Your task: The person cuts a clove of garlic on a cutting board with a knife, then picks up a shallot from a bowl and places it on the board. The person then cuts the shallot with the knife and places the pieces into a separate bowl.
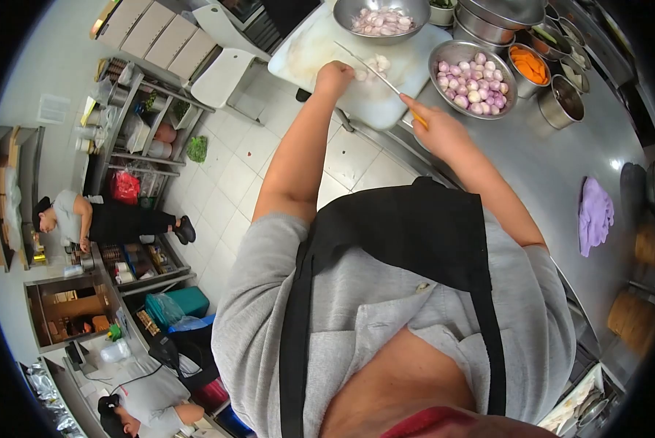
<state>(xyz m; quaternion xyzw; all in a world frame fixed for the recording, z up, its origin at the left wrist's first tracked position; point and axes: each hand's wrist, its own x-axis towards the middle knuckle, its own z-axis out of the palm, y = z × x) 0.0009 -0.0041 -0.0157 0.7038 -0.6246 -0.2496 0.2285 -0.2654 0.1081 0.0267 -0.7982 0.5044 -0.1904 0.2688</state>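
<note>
My left hand [333, 75] is curled into a fist on a white cutting board [305, 51], pressing down on pale peeled shallot pieces [375, 66]. My right hand [437, 130] grips the orange handle of a long knife [371, 69]. Its thin blade lies across the board, right beside my left knuckles and over the shallot pieces. A metal bowl of pinkish whole shallots [473, 79] stands just right of the board. Another metal bowl of peeled shallots [382, 18] sits at the board's far edge.
A tub of orange carrot slices [529, 66], a steel pot [563, 101] and several stacked metal bowls [499, 18] crowd the steel counter [561, 168]. A purple cloth [595, 215] lies to the right. Two other people [86, 219] [145, 405] work by shelves across the tiled floor.
</note>
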